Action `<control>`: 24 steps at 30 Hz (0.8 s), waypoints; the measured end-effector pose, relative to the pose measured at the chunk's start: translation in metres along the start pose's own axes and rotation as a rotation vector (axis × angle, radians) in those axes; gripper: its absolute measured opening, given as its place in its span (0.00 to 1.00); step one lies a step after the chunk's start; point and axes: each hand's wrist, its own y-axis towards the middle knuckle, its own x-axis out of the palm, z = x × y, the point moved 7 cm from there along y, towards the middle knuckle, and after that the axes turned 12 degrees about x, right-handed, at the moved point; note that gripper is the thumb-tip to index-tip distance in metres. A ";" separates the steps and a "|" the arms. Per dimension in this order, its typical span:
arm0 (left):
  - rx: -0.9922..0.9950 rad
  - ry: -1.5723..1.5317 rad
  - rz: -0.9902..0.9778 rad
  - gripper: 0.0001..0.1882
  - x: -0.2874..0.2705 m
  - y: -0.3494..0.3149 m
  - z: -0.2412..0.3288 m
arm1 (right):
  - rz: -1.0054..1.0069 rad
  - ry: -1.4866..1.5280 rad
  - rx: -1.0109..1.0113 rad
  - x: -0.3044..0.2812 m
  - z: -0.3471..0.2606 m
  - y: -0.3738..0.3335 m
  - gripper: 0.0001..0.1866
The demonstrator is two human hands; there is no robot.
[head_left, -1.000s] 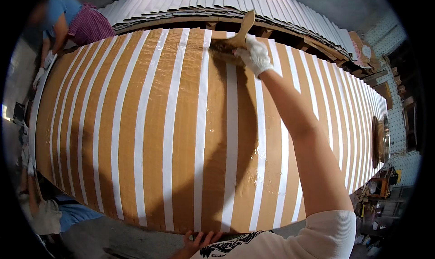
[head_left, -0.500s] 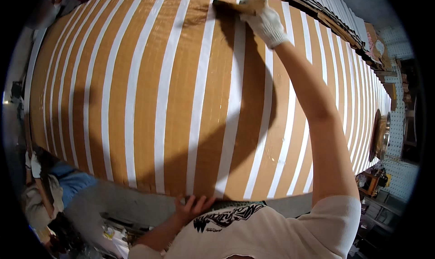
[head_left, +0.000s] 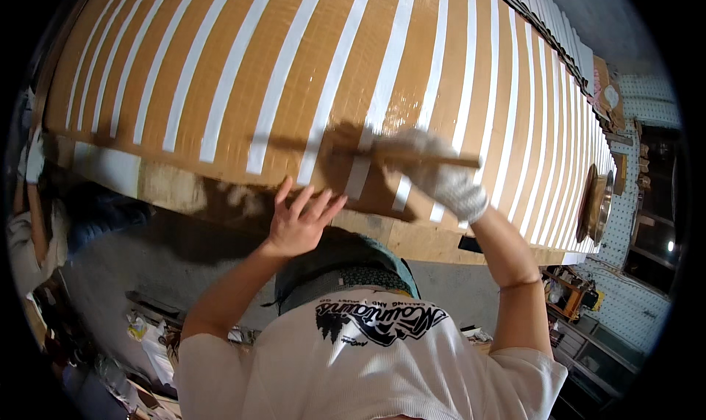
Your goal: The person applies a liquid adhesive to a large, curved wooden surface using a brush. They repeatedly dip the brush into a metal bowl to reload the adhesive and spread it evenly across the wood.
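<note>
A long brown sheet with white stripes [head_left: 294, 74] covers the table, its surface glossy in places. My right hand [head_left: 434, 173], in a white knit glove, is closed around the wooden handle of a brush [head_left: 460, 159]. Motion smears the brush's dark head, which is over the stripes close to the sheet's near edge. My bare left hand [head_left: 298, 225] has its fingers spread, their tips at that near edge, and it holds nothing.
A wooden ledge [head_left: 173, 188] runs along the table's near side. A round metal bowl [head_left: 604, 207] stands at the right end. At far left is another person's gloved hand [head_left: 35, 159] by the table corner. Corrugated white sheets [head_left: 562, 26] lie beyond the far edge.
My right hand has drawn the brush from the sheet's far edge back toward me. My left hand has risen further into view, fingers now spread. The view has shifted, showing the wooden ledge.
</note>
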 end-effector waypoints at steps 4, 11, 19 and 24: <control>-0.018 -0.134 0.022 0.25 -0.011 0.003 -0.003 | 0.357 -0.346 0.076 -0.017 -0.041 0.022 0.18; -0.087 -0.259 0.173 0.16 -0.019 -0.004 -0.010 | 0.250 -0.545 -0.071 0.051 -0.060 -0.042 0.20; -0.171 -0.182 0.363 0.14 -0.047 -0.004 -0.021 | 0.382 -0.564 -0.022 0.051 -0.053 -0.010 0.22; -0.454 -0.059 0.255 0.24 -0.045 -0.028 -0.046 | 0.298 -0.550 0.000 0.072 -0.078 -0.047 0.25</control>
